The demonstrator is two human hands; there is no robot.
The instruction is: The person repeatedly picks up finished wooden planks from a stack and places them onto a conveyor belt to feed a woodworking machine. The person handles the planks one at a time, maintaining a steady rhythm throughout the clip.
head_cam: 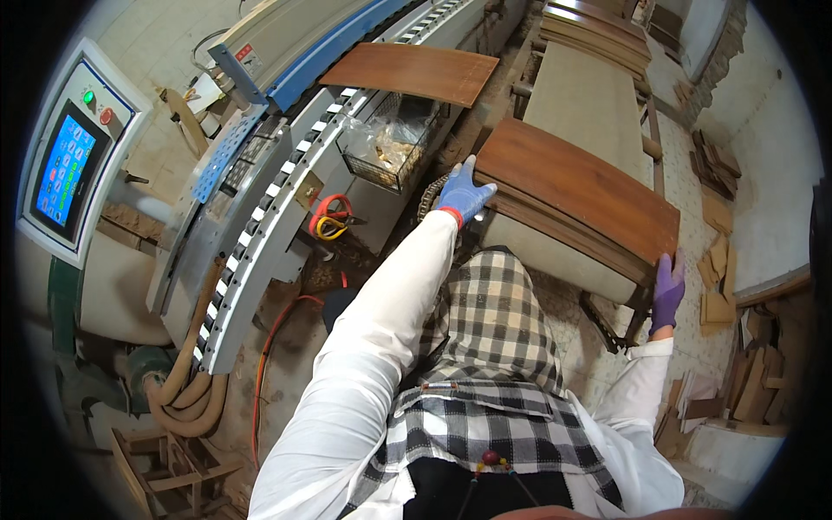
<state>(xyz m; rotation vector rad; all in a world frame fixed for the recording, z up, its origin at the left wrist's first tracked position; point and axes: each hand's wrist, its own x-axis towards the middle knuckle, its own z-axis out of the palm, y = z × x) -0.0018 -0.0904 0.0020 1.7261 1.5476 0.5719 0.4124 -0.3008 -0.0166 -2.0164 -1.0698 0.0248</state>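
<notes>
A stack of reddish-brown wood panels [575, 188] lies on a roller stand before me. My left hand [463, 192], in a blue work glove with a red cuff, is at the stack's near left corner, its fingers spread over the edge. At the near right corner my right hand [667, 292], in a purple glove, touches the panel ends with its fingers pointing up; its grip is partly hidden. Another wood panel [416, 68] rests on the edge-banding machine [312, 133] at the upper left, beyond both hands.
A wire basket [383, 156] with plastic bags hangs on the machine's side, near red-handled and yellow-handled cutters [333, 218]. A control screen [68, 170] stands far left. More panels [595, 36] are stacked beyond. Board offcuts [718, 286] lie right, and an orange hose [263, 370] crosses the floor.
</notes>
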